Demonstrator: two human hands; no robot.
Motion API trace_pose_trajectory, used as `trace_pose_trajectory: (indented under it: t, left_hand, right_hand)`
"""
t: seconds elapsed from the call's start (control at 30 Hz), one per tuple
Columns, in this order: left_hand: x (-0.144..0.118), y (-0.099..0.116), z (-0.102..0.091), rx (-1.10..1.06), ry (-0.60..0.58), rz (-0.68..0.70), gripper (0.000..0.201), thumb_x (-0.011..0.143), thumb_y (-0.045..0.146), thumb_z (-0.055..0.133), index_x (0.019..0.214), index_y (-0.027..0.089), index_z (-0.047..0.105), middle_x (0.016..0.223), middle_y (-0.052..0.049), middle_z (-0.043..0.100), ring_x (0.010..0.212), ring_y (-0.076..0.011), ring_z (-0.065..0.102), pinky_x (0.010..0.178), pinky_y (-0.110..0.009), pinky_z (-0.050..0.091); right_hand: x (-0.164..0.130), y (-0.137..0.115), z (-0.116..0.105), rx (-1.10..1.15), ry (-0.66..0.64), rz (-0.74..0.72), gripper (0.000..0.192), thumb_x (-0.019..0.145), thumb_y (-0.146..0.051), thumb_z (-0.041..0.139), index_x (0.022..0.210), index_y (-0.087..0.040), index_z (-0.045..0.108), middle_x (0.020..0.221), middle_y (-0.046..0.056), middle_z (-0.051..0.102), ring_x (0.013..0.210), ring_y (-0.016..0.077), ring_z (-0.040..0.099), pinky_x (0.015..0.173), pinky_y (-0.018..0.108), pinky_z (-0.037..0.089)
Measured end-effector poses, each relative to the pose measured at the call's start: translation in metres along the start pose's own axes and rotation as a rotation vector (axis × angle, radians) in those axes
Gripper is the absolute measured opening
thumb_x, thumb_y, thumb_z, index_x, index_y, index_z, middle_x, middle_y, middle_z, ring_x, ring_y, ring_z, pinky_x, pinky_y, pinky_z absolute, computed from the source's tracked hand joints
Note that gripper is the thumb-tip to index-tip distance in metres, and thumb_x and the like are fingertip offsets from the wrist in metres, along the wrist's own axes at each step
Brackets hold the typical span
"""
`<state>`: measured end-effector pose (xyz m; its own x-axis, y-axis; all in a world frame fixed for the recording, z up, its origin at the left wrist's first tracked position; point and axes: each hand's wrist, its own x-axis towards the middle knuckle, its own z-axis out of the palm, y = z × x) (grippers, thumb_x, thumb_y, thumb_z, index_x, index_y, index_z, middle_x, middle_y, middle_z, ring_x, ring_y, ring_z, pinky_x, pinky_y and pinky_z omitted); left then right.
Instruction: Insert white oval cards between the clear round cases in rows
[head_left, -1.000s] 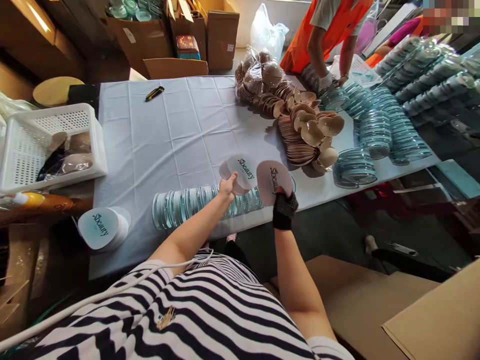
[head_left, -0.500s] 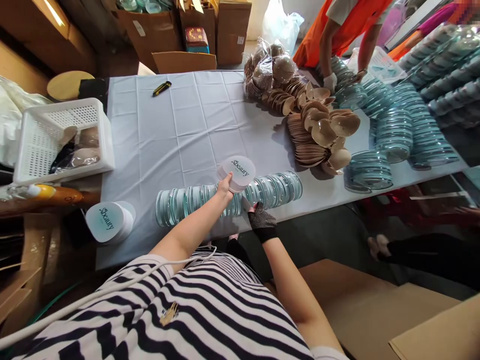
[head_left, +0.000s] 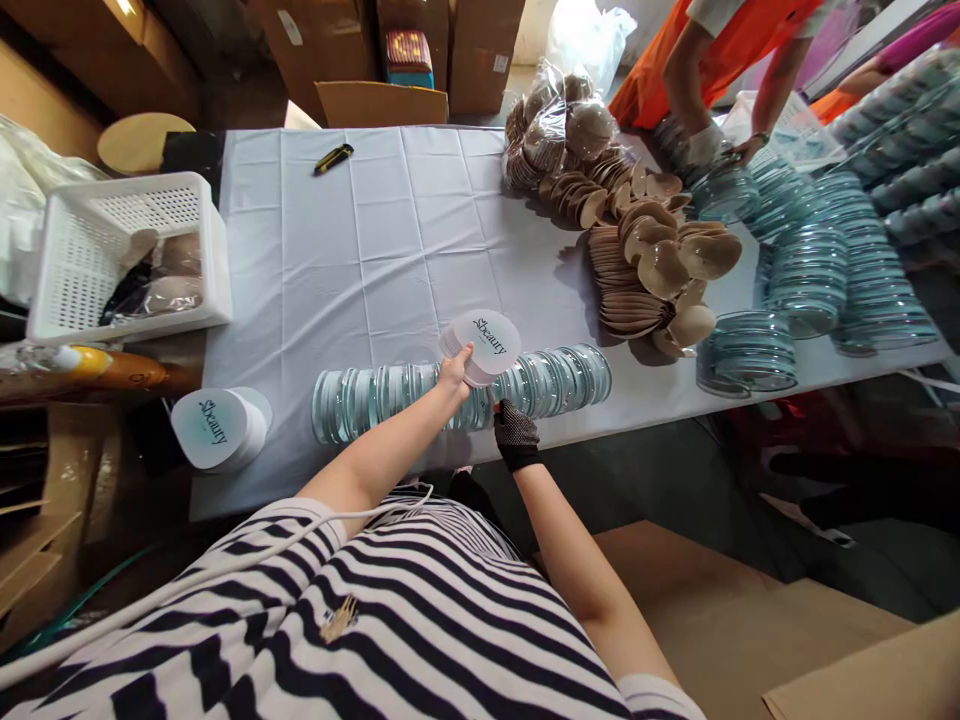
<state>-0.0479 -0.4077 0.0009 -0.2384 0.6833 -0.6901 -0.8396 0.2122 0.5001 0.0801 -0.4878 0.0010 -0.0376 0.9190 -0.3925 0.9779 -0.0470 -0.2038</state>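
The left hand (head_left: 455, 372) grips a stack of printed cards (head_left: 484, 345) above the row of clear lids (head_left: 457, 392) at the tabletop (head_left: 390, 250) edge; the gloved right hand (head_left: 514, 432) touches that row, grasp unclear; a nudge could topple it off

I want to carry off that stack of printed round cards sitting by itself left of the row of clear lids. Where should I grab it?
Grip the stack of printed cards by its curved edge, fingers on opposite sides low down, coming from above. It lies flat with its printed face up at the corner of the table, so a pinch near the bottom probably lifts every card together.
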Motion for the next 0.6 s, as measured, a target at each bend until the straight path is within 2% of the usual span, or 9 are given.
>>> trace_pose_trajectory:
  t: [0.17,0.3,0.4,0.5,0.53,0.6]
  left_hand:
    - [0.002,-0.003,0.0,-0.029,-0.008,0.012,0.021,0.077,0.014,0.077,0.096,0.011,0.068,0.095,-0.013,0.076,0.101,-0.0277,0.071,0.095,-0.05,0.055]
    - [0.002,-0.001,0.0,-0.036,0.001,0.001,0.023,0.075,0.015,0.079,0.095,0.011,0.068,0.097,-0.013,0.076,0.104,-0.0275,0.07,0.096,-0.049,0.054]
    - [0.001,0.0,0.0,-0.033,0.009,0.005,0.025,0.075,0.015,0.079,0.097,0.01,0.068,0.099,-0.014,0.076,0.103,-0.0277,0.071,0.096,-0.049,0.055]
    - [0.001,-0.001,-0.001,-0.021,-0.002,0.016,0.029,0.077,0.016,0.078,0.104,0.01,0.067,0.1,-0.014,0.076,0.101,-0.0267,0.071,0.095,-0.048,0.055]
    - [0.002,-0.002,-0.002,-0.014,-0.004,0.016,0.031,0.077,0.017,0.078,0.106,0.01,0.067,0.1,-0.013,0.076,0.101,-0.0263,0.071,0.095,-0.047,0.055]
    - [0.003,-0.003,-0.003,0.0,-0.001,0.018,0.033,0.077,0.018,0.078,0.108,0.011,0.067,0.1,-0.013,0.076,0.102,-0.0261,0.071,0.096,-0.047,0.055]
  right_hand:
    - [-0.003,-0.008,0.008,0.051,0.035,0.03,0.037,0.103,-0.034,0.03,0.115,-0.018,0.062,0.1,0.011,0.071,0.089,0.0197,0.067,0.073,0.027,0.043]
    - [0.004,-0.006,0.012,0.046,-0.041,0.01,0.033,0.1,-0.031,0.036,0.107,-0.02,0.066,0.1,0.013,0.071,0.092,0.0228,0.068,0.079,0.033,0.047]
    - [0.008,0.006,0.011,0.248,-0.276,0.023,0.027,0.096,-0.023,0.042,0.109,-0.019,0.065,0.093,0.013,0.072,0.08,0.0206,0.069,0.076,0.033,0.051]
    - [0.011,0.014,0.008,0.726,-0.578,0.048,0.034,0.097,-0.023,0.041,0.129,-0.021,0.051,0.088,0.008,0.074,0.062,0.0142,0.066,0.066,0.028,0.054]
    - [0.012,0.014,0.007,0.833,-0.629,0.06,0.035,0.097,-0.024,0.04,0.131,-0.022,0.047,0.087,0.007,0.074,0.059,0.013,0.065,0.064,0.027,0.054]
    - [0.015,0.009,0.008,0.864,-0.654,0.108,0.03,0.097,-0.029,0.045,0.124,-0.02,0.049,0.08,0.007,0.074,0.054,0.0136,0.064,0.058,0.027,0.055]
